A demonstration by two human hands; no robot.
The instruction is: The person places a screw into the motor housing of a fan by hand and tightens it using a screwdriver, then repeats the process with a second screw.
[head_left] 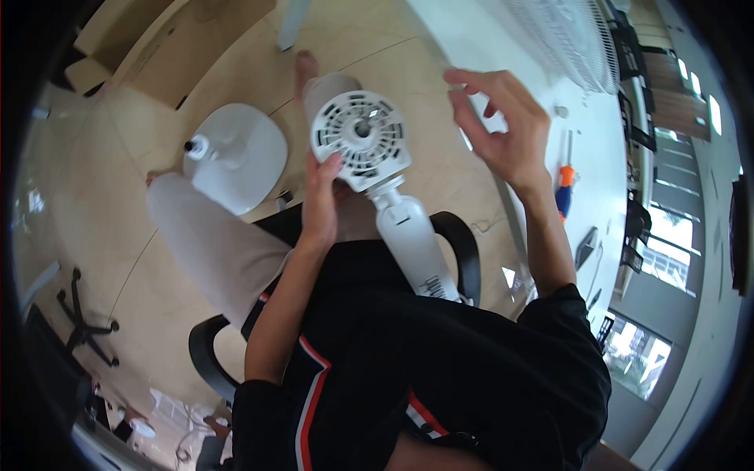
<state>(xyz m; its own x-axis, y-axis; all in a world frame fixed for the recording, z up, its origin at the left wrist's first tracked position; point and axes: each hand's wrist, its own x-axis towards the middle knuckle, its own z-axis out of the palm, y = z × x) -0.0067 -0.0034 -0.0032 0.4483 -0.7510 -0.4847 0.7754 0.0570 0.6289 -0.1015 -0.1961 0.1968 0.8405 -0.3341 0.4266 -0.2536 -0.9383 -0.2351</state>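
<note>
A white fan motor housing [359, 135] with a ring of slots and a dark central hole faces up above my lap. My left hand [320, 206] is closed round its lower left edge, thumb on the rim. From the housing a white neck and body [412, 239] run down toward my waist. Raised to the right, beside the table edge, is my right hand [506, 122]. Its thumb and forefinger curve toward each other with a small gap between the tips, and I see nothing held there; the other fingers are bent.
A white fan base [239, 161] stands on the floor at left. On the white table [577, 200] are a fan grille [569, 39] and an orange-and-blue screwdriver [565, 184]. An open cardboard box [169, 59] lies top left. The chair's armrests [463, 251] flank me.
</note>
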